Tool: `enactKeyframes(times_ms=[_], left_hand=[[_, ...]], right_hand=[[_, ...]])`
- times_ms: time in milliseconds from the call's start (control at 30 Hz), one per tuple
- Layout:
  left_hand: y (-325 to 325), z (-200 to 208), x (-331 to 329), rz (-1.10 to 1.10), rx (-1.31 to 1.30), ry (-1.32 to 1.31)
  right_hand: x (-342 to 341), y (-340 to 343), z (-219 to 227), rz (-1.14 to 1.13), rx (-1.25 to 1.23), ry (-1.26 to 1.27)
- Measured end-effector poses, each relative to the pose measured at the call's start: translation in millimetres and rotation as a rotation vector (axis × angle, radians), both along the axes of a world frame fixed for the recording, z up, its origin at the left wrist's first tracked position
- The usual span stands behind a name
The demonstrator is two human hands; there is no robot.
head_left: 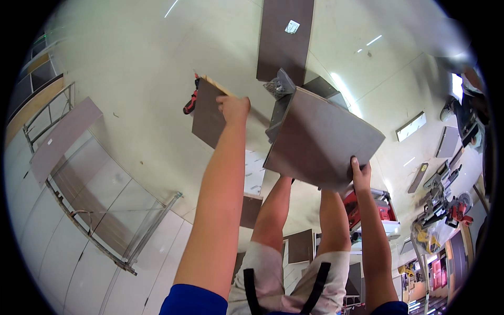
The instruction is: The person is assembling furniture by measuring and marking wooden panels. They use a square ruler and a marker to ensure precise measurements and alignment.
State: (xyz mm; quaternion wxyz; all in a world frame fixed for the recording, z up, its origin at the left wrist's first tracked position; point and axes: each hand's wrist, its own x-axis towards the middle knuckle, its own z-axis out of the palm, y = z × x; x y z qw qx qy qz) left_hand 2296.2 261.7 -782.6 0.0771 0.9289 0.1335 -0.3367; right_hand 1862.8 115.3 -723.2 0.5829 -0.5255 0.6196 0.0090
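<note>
- Right hand (360, 176), 3 o'clock: thumb on the face, gripping the lower right corner of a flat, smooth brown panel (320, 139), 2 o'clock; panel partly screens grey pieces behind it.
- Left hand (234, 108), 11 o'clock: fingers closed at the edge of a smaller dark board (208, 116), 10 o'clock, pale along its top edge.
- Red-and-black hand tool (191, 102), just beyond that board.
- Clear plastic bag (283, 83) of small hardware, 1 o'clock.
- Long rectangular plank (285, 50), 12 o'clock, white label.
- Tubular metal frame (79, 232), 8 o'clock.
- Red power saw (458, 211), 3–4 o'clock.
</note>
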Motion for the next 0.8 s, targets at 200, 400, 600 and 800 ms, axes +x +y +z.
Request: enactKeyframes(times_ms=[200,400,600,800], left_hand=[[-43.7,-94.2,43.0,-0.146,0.217,0.076],[-82.9,-136.8,56.9,-0.152,0.282,0.103],[-66.5,-98.8,71.8,-0.274,-0.097,0.026],[-70.2,18.0,-37.9,0.148,-0.762,0.490]], right_hand=[[12.3,1.3,2.1,0.041,-0.046,-0.065],[1.3,7.5,-5.8,0.096,-0.182,-0.055],[28.1,18.0,2.1,-0.129,-0.150,-0.117],[7.7,11.2,-2.8,-0.264,-0.230,-0.025]])
